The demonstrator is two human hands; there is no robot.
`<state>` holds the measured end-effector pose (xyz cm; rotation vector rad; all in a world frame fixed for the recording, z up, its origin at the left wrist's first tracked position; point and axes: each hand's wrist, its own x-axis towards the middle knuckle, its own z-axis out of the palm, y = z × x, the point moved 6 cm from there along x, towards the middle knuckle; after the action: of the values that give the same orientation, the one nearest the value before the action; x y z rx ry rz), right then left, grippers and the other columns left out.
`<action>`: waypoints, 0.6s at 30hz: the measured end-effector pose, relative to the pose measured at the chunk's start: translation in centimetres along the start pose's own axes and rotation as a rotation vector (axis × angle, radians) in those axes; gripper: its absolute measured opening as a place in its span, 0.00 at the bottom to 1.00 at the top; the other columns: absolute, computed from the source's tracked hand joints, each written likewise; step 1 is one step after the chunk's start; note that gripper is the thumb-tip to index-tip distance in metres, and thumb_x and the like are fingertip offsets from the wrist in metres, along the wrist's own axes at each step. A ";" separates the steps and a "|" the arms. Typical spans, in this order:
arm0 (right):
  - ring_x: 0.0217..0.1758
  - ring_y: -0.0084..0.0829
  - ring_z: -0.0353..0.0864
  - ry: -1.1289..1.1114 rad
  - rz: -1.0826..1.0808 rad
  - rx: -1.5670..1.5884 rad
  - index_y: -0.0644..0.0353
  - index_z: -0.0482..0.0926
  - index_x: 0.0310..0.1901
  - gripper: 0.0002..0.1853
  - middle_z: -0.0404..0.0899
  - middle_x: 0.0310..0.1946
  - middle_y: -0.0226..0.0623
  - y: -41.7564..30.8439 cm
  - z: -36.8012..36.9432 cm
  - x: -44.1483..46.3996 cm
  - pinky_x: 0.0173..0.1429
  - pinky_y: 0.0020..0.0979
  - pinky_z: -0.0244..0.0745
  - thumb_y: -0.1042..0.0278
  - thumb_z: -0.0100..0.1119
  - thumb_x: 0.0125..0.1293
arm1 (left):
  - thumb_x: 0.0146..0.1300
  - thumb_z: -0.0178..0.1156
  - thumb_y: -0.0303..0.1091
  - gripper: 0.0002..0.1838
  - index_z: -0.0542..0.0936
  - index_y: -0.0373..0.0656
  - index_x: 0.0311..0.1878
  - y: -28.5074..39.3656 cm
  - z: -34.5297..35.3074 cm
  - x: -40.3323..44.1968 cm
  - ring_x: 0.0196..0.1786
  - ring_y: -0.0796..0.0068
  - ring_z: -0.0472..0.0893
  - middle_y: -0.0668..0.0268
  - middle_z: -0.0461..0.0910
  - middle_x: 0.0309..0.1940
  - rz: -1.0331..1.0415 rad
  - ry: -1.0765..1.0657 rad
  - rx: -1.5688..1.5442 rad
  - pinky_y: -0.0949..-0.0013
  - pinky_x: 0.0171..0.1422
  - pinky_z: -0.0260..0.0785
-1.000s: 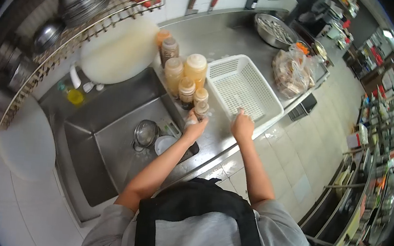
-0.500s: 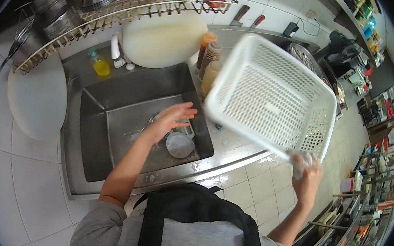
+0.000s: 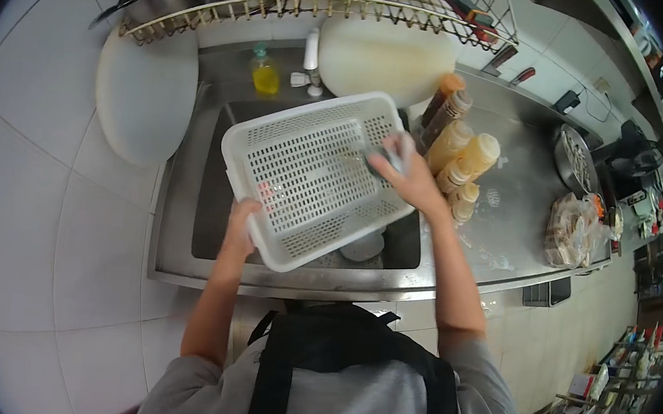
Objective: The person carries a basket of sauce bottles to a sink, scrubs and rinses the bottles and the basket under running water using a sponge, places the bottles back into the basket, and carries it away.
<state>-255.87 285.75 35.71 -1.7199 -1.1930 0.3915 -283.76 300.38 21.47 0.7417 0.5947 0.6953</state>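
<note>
A white perforated plastic basket (image 3: 310, 176) hangs over the metal sink (image 3: 213, 219), tilted to one side. My left hand (image 3: 241, 228) grips its rim at the lower left. Over the basket's right part is my right hand (image 3: 408, 171), fingers bent around something whitish that is blurred, perhaps a scrubber; I cannot make it out. A round white dish (image 3: 364, 247) shows in the sink below the basket's edge. Several sauce bottles (image 3: 478, 154) stand on the counter just right of the sink.
Behind the sink are a tap (image 3: 312, 51), a bottle of yellow liquid (image 3: 264, 77) and a cutting board (image 3: 387, 59). A wire rack (image 3: 328, 6) holds metal bowls above. Farther right are a metal bowl (image 3: 575, 158) and a plastic bag of food (image 3: 574, 232).
The basket was lifted off the counter and moved left over the sink. My left hand has left the bottles and taken the basket's rim. My right hand has shifted from the rim to above the basket.
</note>
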 end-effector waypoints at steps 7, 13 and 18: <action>0.49 0.55 0.74 -0.046 -0.544 -0.029 0.66 0.78 0.39 0.09 0.76 0.39 0.58 -0.3 26.0 0.1 0.54 0.45 0.69 0.76 0.57 0.54 | 0.51 0.55 0.28 0.42 0.56 0.40 0.73 -2.8 -0.7 -1.8 0.59 0.62 0.74 0.57 0.71 0.59 0.186 0.156 -0.064 0.60 0.63 0.70; 0.39 0.42 0.80 -0.373 -0.010 -0.105 0.64 0.76 0.39 0.09 0.79 0.35 0.46 13.8 20.7 4.6 0.45 0.37 0.75 0.80 0.59 0.54 | 0.51 0.55 0.29 0.43 0.56 0.40 0.73 -0.8 -4.1 -3.7 0.61 0.62 0.71 0.58 0.69 0.60 0.391 0.433 0.167 0.57 0.66 0.64; 0.42 0.37 0.82 -0.682 0.297 0.201 0.62 0.78 0.48 0.15 0.83 0.34 0.44 24.6 16.0 -1.0 0.50 0.34 0.74 0.66 0.62 0.61 | 0.55 0.58 0.34 0.51 0.43 0.43 0.80 2.3 -5.2 -2.8 0.73 0.59 0.60 0.55 0.58 0.72 0.539 0.440 0.585 0.56 0.76 0.51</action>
<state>-254.38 292.06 7.12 -1.6318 -1.2985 1.3124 -289.91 301.64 20.82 1.3342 1.0388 1.2216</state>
